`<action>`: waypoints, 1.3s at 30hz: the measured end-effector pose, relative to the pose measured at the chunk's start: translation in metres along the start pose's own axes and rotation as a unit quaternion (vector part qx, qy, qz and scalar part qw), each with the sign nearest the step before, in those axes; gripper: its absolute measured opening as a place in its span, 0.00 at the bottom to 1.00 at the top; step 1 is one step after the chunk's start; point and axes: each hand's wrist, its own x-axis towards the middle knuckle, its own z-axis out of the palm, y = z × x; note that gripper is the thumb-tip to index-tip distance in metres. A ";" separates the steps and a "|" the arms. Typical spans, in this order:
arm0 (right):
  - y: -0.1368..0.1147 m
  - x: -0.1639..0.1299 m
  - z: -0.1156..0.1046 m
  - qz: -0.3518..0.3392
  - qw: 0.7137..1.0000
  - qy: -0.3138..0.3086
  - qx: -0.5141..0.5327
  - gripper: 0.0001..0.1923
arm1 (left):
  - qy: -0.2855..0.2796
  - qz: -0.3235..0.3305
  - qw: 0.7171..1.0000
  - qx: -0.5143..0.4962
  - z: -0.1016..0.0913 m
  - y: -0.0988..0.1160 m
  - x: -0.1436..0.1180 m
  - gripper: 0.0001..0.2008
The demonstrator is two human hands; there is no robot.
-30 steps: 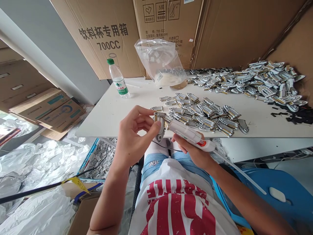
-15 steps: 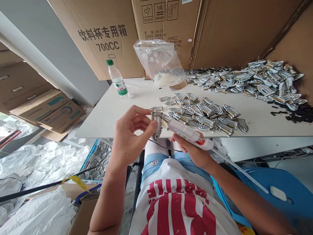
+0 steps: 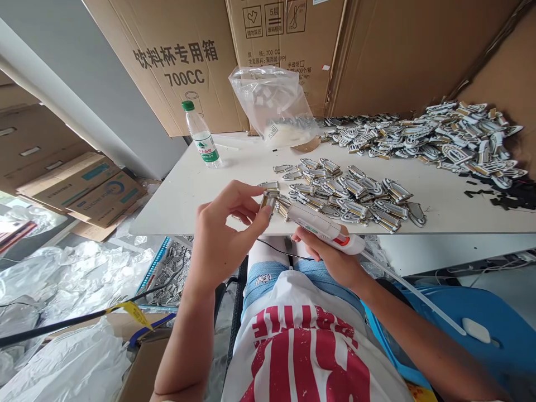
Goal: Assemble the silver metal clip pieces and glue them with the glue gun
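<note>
Head view, taken looking down over the lap toward the table edge. Left hand (image 3: 226, 234) is closed in a pinch — thumb tip and forefinger clamp a small metal piece (image 3: 268, 201) at the front rim of the white table (image 3: 201, 184). Only the upper end of the piece shows past the fingertips; its long axis appears to run roughly up and away from the palm, though the thumb hides the lower part.

Right hand (image 3: 330, 259) is wrapped around a white glue gun (image 3: 322, 226), gripping it from beneath. The gun's long axis runs from the right hand up and to the left, and its brass nozzle sits just beside the pinched piece on that piece's right side; whether it touches cannot be told. A thin white stick trails out behind the gun, past the right wrist toward the blue chair (image 3: 481, 329).

Beyond both hands, a spread of like metal pieces (image 3: 352, 195) lies on the table, nearer the right hand. A larger heap (image 3: 439, 137) lies farther off to the right. Well beyond the left hand stand a water bottle (image 3: 201, 137) and a clear plastic bag (image 3: 274, 106), against the cardboard boxes (image 3: 188, 61).
</note>
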 end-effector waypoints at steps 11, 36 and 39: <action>-0.002 0.000 0.004 0.011 1.000 0.005 0.019 0.22 | 0.004 0.064 0.993 0.097 0.000 -0.003 0.000 0.09; -0.003 -0.001 0.004 0.026 1.000 -0.002 0.014 0.23 | 0.008 0.054 0.997 0.063 0.002 -0.004 0.002 0.09; -0.004 -0.001 0.005 0.027 1.000 0.005 0.010 0.23 | 0.009 0.051 0.997 0.061 0.002 -0.003 0.002 0.08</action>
